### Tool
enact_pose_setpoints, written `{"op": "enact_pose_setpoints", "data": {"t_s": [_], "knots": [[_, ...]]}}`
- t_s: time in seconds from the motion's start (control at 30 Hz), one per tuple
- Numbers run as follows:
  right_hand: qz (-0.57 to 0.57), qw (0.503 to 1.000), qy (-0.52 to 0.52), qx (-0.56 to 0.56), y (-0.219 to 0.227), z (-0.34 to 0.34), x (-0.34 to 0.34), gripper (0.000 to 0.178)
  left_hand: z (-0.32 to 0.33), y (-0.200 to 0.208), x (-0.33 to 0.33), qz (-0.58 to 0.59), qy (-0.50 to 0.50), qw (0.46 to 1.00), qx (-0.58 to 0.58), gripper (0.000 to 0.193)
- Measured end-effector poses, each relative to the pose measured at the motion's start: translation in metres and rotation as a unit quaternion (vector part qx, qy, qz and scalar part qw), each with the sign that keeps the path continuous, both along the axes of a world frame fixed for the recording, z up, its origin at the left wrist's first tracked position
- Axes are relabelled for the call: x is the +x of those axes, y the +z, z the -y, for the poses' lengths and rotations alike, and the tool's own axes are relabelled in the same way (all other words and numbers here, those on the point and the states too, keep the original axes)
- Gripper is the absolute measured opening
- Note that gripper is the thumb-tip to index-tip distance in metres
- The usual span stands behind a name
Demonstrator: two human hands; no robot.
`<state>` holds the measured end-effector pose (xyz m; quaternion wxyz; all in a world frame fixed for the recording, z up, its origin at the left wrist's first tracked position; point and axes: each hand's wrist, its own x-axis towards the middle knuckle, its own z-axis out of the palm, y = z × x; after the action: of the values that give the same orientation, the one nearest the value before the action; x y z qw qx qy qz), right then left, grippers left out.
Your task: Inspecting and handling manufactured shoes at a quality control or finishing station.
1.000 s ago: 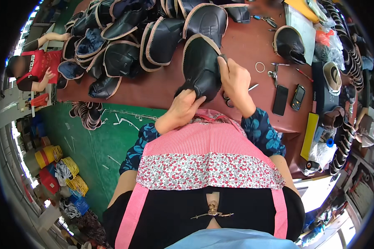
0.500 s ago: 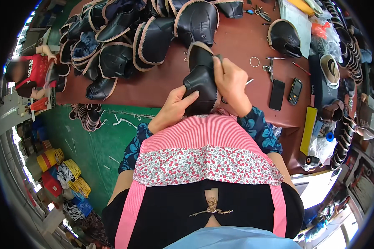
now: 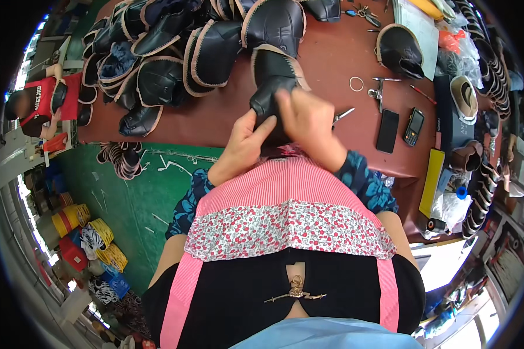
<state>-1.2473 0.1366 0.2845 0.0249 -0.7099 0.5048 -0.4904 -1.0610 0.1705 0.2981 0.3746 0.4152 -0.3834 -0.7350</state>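
Note:
Over the near edge of the table, a black leather shoe upper (image 3: 272,70) with a pale zigzag-stitched edge is held in front of my apron. My left hand (image 3: 241,142) grips its lower left side, thumb on top of the leather. On its right side lies my right hand (image 3: 314,122), fingers curled in against the leather and partly blurred. The underside of the upper is hidden. Just right of that hand, scissors (image 3: 343,115) rest on the table, partly covered by it.
Black shoe uppers (image 3: 215,55) pile up at the back left of the red-brown table (image 3: 332,55); another upper (image 3: 399,52) lies at right. A phone (image 3: 388,132), a handheld keypad device (image 3: 413,127) and keys (image 3: 367,16) are on the table. A co-worker (image 3: 38,102) is at far left.
The shoe upper has turned and shifted slightly left. My right hand has moved left and down from its upper edge onto the leather, baring more of the scissors.

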Motion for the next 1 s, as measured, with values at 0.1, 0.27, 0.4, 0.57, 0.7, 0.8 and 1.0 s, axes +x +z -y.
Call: {"op": "enact_pose_setpoints", "data": {"t_s": [0.1, 0.27, 0.4, 0.57, 0.7, 0.8, 1.0], "knots": [[0.013, 0.975, -0.153, 0.163, 0.010, 0.016, -0.021, 0.040, -0.003, 0.001, 0.002, 0.090, -0.043, 0.989, -0.109, 0.035], [0.111, 0.984, -0.015, 0.142, 0.023, 0.000, -0.025, 0.039, 0.000, 0.002, 0.000, 0.174, -0.040, 0.958, -0.225, 0.033], [0.117, 0.966, -0.024, 0.228, 0.030, -0.002, -0.019, 0.043, 0.001, 0.000, 0.001, 0.235, -0.067, 0.915, -0.321, 0.028], [0.148, 0.961, 0.052, 0.226, 0.031, -0.007, -0.020, 0.040, -0.001, 0.002, 0.003, 0.258, -0.075, 0.900, -0.343, 0.028], [0.160, 0.953, 0.012, 0.258, 0.019, -0.019, -0.019, 0.031, -0.001, 0.001, 0.002, 0.255, -0.112, 0.915, -0.292, 0.032], [0.133, 0.971, 0.029, 0.198, 0.017, -0.015, -0.020, 0.032, -0.003, 0.000, 0.000, 0.231, -0.112, 0.915, -0.313, 0.033], [0.099, 0.975, -0.002, 0.201, 0.010, -0.018, -0.022, 0.036, -0.002, -0.008, -0.001, 0.223, -0.099, 0.938, -0.244, 0.031]]}}
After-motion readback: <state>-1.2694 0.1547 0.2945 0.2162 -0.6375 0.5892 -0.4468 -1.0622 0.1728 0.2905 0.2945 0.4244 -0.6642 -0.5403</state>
